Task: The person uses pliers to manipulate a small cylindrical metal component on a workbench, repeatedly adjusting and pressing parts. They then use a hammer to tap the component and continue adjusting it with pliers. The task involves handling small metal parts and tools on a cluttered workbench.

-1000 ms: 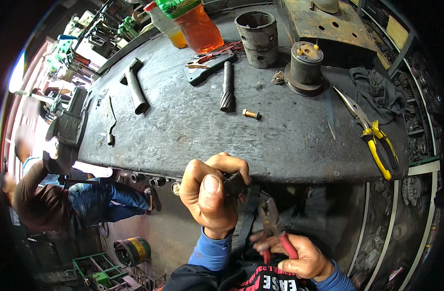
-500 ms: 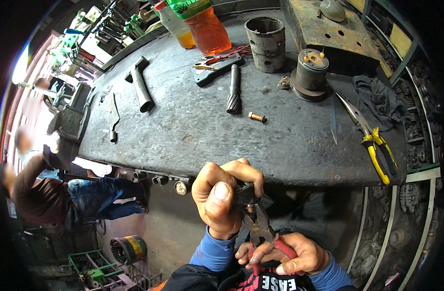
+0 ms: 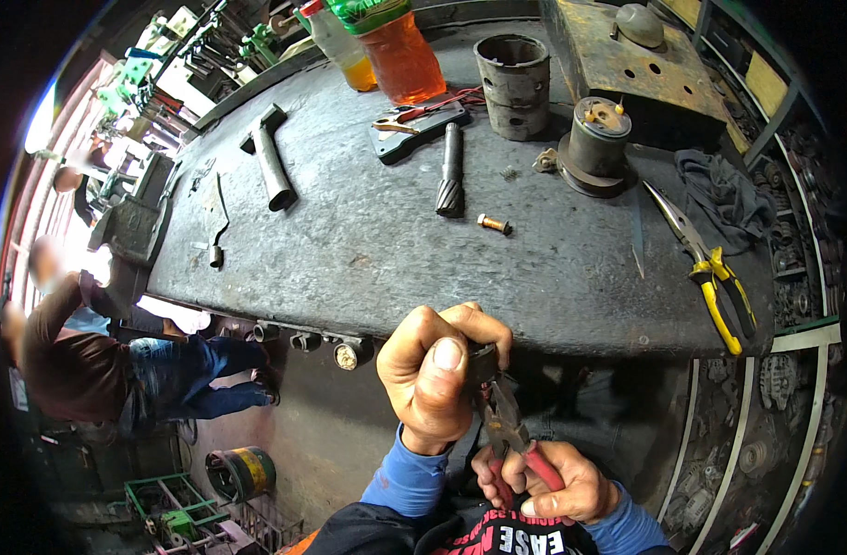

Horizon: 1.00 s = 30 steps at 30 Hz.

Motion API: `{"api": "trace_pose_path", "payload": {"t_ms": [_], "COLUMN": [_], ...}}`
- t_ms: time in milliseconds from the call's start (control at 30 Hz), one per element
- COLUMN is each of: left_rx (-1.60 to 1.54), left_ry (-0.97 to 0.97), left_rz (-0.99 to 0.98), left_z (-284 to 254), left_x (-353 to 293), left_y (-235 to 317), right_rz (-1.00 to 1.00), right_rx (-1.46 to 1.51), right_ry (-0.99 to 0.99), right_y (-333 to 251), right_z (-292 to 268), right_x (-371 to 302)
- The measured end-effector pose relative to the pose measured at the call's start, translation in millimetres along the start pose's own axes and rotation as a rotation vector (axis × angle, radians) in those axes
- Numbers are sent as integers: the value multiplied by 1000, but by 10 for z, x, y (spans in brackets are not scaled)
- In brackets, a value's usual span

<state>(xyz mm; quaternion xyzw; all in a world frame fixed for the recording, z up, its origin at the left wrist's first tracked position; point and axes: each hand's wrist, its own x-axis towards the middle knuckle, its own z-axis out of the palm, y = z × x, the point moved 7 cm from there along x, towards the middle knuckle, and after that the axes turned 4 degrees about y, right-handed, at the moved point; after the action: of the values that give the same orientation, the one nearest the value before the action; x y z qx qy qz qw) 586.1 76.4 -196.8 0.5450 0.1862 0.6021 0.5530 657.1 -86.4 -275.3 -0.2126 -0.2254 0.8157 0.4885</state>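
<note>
Just off the near edge of the bench, my left hand (image 3: 429, 381) is closed around a small dark part (image 3: 482, 363), thumb on top. Most of that part is hidden by the fingers. My right hand (image 3: 571, 483) grips red-handled pliers (image 3: 505, 424) low in front of my body. The plier jaws point up at the dark part and meet its lower side; whether they bite on it I cannot tell. On the bench beyond lie a brass-coloured bolt (image 3: 494, 224) and a dark fluted reamer-like tool (image 3: 450, 176).
Yellow-handled long-nose pliers (image 3: 710, 268) lie at the bench's right, near a dark rag (image 3: 724, 199). Farther back stand a metal cylinder (image 3: 512, 88), a round motor-like part (image 3: 597, 143) and a bottle of orange liquid (image 3: 405, 65). Another person (image 3: 81, 370) is at far left.
Both my hands have shifted slightly right. The pliers have turned a little, and a copper-coloured bit seen at the jaws before is now harder to see.
</note>
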Motion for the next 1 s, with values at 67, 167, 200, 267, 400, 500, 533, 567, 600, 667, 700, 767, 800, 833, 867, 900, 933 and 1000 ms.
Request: {"api": "trace_pose_path", "payload": {"t_ms": [67, 167, 200, 267, 400, 500, 533, 567, 600, 667, 700, 767, 800, 833, 867, 900, 933, 1000], "left_rx": [83, 171, 174, 252, 288, 338, 396, 454, 514, 511, 507, 531, 547, 563, 570, 480, 390, 246], "left_ry": [-12, -34, -29, -17, 0, 22, 51, 79, 108, 156, 182, 182, 179, 177, 174, 197, 219, 224], "left_rz": [-12, 49, 53, 74, 108, 147, 139, 131, 123, 92, 71, 45, 31, 18, 3, -25, -53, -81], "left_z": [-10, 5, 23, 13, 55, 39, 36, 43, 48, 70, 67, 107, 144, 161, 134, 112, 91, 32], "left_x": [-19, -31, -25, -62, -88, -124, -137, -156, -167, -178, -196, -189, -177, -169, -167, -128, -75, -7], "left_y": [8, 63, 76, 50, 53, 45, 37, 28, 22, 10, 0, 2, 23, 26, -10, -9, 5, 2], "right_rz": [-36, -203, -286, -302, -356, -430, -447, -464, -480, -464, -449, -402, -414, -425, -467, -466, -463, -410], "right_rx": [-251, -769, -927, -1104, -1222, -1351, -1445, -1538, -1630, -1700, -1737, -1840, -1890, -1940, -1937, -1818, -1700, -1344], "right_ry": [121, 239, 286, 432, 565, 660, 699, 739, 777, 829, 855, 899, 927, 955, 948, 895, 841, 705], "right_y": [-84, -268, -323, -393, -344, -352, -365, -377, -386, -375, -360, -356, -369, -378, -398, -407, -413, -386], "right_z": [-40, -42, -1, 94, 91, 113, 104, 89, 85, 64, 57, 41, 45, 52, 67, 37, 6, -49], "right_x": [-20, -23, -16, -24, -43, -36, -39, -39, -38, -34, -41, -41, -38, -41, -84, -117, -157, -280]}}
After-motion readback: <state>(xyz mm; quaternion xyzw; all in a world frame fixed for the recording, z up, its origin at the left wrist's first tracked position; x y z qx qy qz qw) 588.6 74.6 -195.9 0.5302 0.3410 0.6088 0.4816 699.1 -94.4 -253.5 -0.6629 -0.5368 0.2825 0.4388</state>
